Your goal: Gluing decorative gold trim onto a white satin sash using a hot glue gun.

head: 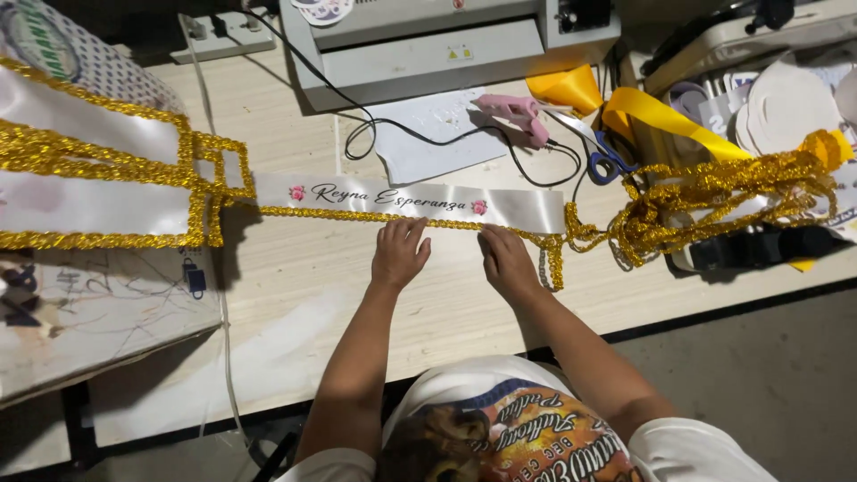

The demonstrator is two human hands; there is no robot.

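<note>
While the sash lies lengthwise along the table, its gold trim is pressed by both flat, near-together hands, left hand, right hand.

A single head-worn camera looks steeply down and forward over the person's own chest onto the pale wooden surface. It sits close: both forearms run up from the bottom edge to mid-frame. The surface's near edge crosses the lower part of the picture; its far edge, lined with machines, meets the top.
</note>
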